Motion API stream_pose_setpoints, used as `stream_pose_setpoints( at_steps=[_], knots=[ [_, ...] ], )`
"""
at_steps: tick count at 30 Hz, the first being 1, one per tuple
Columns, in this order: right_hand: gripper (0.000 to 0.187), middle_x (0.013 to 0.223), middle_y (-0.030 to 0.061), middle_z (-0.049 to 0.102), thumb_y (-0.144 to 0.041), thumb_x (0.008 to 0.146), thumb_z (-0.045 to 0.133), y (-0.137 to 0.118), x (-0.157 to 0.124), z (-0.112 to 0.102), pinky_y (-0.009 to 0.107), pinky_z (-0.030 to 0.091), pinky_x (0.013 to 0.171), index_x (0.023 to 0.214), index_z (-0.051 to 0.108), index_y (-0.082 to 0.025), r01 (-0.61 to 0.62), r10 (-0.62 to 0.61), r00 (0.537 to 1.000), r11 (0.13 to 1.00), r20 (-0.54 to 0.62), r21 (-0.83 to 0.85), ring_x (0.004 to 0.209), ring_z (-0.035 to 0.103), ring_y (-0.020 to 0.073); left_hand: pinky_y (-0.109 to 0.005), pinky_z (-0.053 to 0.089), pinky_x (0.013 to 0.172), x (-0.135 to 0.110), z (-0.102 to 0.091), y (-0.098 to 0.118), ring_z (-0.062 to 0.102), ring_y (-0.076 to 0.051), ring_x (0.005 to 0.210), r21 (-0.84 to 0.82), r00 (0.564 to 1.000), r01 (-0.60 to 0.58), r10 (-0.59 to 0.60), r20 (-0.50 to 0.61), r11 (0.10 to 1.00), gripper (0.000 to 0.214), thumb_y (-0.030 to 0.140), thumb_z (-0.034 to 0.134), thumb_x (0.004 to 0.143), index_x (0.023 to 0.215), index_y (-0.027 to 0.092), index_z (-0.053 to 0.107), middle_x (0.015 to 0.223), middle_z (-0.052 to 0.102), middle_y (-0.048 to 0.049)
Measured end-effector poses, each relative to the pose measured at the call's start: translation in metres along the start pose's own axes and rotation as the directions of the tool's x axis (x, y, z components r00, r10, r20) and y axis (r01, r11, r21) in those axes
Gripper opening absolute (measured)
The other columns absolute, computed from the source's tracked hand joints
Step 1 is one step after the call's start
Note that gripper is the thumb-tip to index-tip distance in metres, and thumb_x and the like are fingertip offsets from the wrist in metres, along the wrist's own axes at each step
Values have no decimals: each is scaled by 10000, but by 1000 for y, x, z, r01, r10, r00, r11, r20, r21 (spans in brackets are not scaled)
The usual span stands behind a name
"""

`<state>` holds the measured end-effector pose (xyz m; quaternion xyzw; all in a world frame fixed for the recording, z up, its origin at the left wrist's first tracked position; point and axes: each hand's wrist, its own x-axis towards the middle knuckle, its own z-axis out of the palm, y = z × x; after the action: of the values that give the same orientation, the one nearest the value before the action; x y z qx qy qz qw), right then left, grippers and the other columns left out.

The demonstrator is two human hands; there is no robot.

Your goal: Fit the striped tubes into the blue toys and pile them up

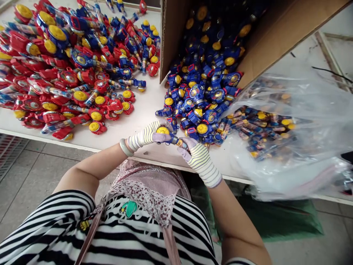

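Clamped in gloved left fingers [161, 137]: blue plastic toy with yellow round cap [163, 130], over white surface [143, 108]. Pinched by right fingers [189, 142], at four o'clock: its clear tube [180, 142]. Tube print unreadable. At twelve o'clock, similar blue toys [204, 95].

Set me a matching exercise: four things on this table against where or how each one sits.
Things:
1. cardboard box
2. clear plastic bag
3. red-and-blue toy pile
4. yellow-capped toy

Places or states:
A. gripped between left hand and right hand
B. spread over the left of the table
C. tipped on its side, blue toys spilling out
D. at the right, holding small tubes

Pairs: 1-C, 2-D, 3-B, 4-A
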<state>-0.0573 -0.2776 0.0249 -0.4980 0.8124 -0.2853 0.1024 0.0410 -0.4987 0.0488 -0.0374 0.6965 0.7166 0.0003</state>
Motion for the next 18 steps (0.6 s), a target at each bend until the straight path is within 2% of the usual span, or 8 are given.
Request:
stream_pose_setpoints(
  at_steps=[3,6,8,10,12,15,17,18],
  knots=[
    [496,1054,170,741,-556,968,477,-9,-1,0,413,505,850,1167,704,-162,-62,69,995,994,69,-94,938,673,312,-237,469,571,0,6,6,566,-134,618,41,999,-35,35,-1,999,377,443,754,747,919,136,617,738,623,-28],
    [527,859,111,722,-646,939,484,-15,-2,1,345,488,707,1019,728,-185,-159,133,980,970,147,182,760,637,245,-265,486,605,0,4,10,580,-147,623,22,995,-72,70,68,997,354,453,730,774,910,144,621,732,621,-30],
    [617,678,45,632,-721,940,399,-17,-2,4,294,441,570,941,715,-190,-280,136,942,825,308,492,576,543,178,-265,486,623,1,1,10,581,-147,653,62,988,-141,137,69,988,339,422,756,733,879,148,620,765,625,-33],
    [723,588,6,538,-774,937,285,-17,1,8,273,384,485,913,702,-184,-398,124,894,661,431,636,460,429,141,-263,492,659,4,-1,11,589,-154,713,148,982,-185,178,62,971,351,367,806,669,872,148,622,824,637,-42],
    [717,660,36,587,-799,905,334,-19,3,10,292,420,521,939,697,-182,-397,203,908,695,365,599,507,474,155,-259,489,658,8,-2,10,582,-148,713,186,989,-150,145,40,971,359,361,811,672,882,145,615,838,637,-41],
    [589,898,125,684,-747,806,593,-24,4,11,344,487,701,970,698,-191,-334,332,940,856,75,395,782,605,239,-243,467,610,9,0,10,553,-129,657,113,999,-44,47,-17,993,347,435,739,763,883,144,592,788,611,-25],
    [527,840,105,671,-702,806,624,-26,2,11,324,476,672,930,699,-195,-391,372,917,778,142,491,762,595,228,-242,464,607,6,1,10,550,-130,654,67,998,-54,56,-28,996,377,478,734,761,873,149,588,767,598,-20],
    [515,751,73,636,-693,832,593,-26,0,12,299,452,608,902,696,-193,-456,373,888,652,268,606,672,562,196,-248,471,623,5,1,10,559,-137,673,61,996,-84,86,-26,995,392,486,751,741,872,151,593,777,601,-24]
  ],
)
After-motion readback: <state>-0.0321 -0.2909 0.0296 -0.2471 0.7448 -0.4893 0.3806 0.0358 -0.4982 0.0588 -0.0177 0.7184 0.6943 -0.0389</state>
